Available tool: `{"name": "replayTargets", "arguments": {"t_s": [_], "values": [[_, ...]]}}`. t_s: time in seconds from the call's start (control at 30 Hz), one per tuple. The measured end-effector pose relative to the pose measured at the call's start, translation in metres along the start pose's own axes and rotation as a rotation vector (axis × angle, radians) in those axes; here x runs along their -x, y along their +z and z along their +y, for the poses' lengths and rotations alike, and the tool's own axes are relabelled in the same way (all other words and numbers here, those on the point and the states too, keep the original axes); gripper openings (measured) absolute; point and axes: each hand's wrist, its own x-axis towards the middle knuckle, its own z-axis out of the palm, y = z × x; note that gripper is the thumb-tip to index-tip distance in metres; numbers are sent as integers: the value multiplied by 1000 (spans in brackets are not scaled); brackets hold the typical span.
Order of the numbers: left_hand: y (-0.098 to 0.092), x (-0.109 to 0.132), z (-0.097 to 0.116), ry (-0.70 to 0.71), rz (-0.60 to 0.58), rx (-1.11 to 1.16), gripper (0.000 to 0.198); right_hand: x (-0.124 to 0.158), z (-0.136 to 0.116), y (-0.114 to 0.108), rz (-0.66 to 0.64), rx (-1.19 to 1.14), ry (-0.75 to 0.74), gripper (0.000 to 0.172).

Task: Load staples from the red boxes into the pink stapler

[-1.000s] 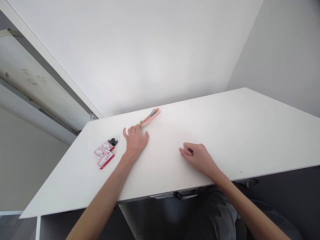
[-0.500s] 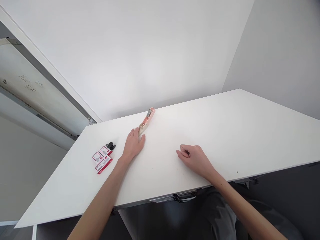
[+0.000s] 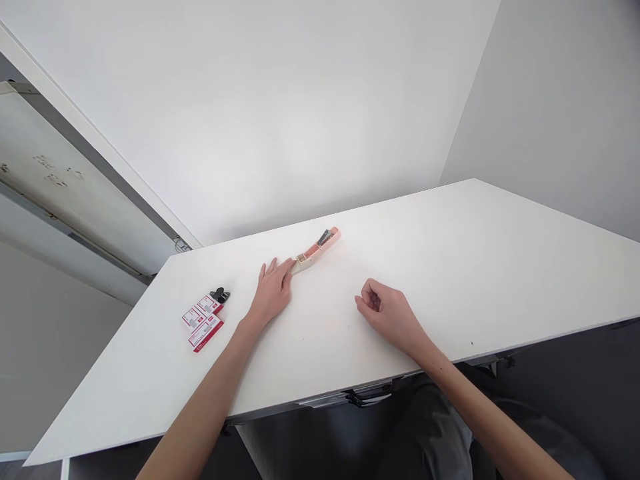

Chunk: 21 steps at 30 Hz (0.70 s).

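A pink and cream stapler (image 3: pixel 316 253), seemingly opened out lengthwise, lies slantwise on the white table (image 3: pixel 420 247). Its far end is pink, with a grey metal part showing. At the near, cream end, my left hand (image 3: pixel 271 292) rests palm down, thumb and index finger about that end and the other fingers spread. My right hand (image 3: pixel 393 315) lies to the right on the table, apart from the stapler, its fingers curled into a loose fist. Nothing shows in it.
To the left of my left forearm lie several red and white small boxes (image 3: pixel 204 323). A black clip-like object (image 3: pixel 220 295) touches their far side. A white wall (image 3: pixel 300 120) rises behind the table, and a dirty whitish panel (image 3: pixel 75 167) stands at the left.
The stapler has swung clockwise, its far end moving right and nearer to me. My left hand has turned with it, its fingers spreading. My right hand has barely moved.
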Motion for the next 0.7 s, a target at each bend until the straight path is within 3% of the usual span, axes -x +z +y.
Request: {"name": "replayTargets", "arguments": {"t_s": [0.1, 0.17, 0.47, 0.6, 0.7], "values": [[0, 2, 5, 43, -8, 24, 48, 0, 1, 0, 85, -47, 60, 14], [-1, 3, 9, 66, -23, 42, 47, -1, 2, 1, 121, -76, 97, 16], [-2, 6, 19, 194, -90, 108, 43, -2, 2, 0, 168, -216, 158, 73], [-1, 7, 21, 254, -57, 124, 41, -2, -2, -2, 121, -164, 144, 60], [-2, 8, 28, 265, 68, 151, 38, -2, -4, -2, 68, -121, 107, 43]]}}
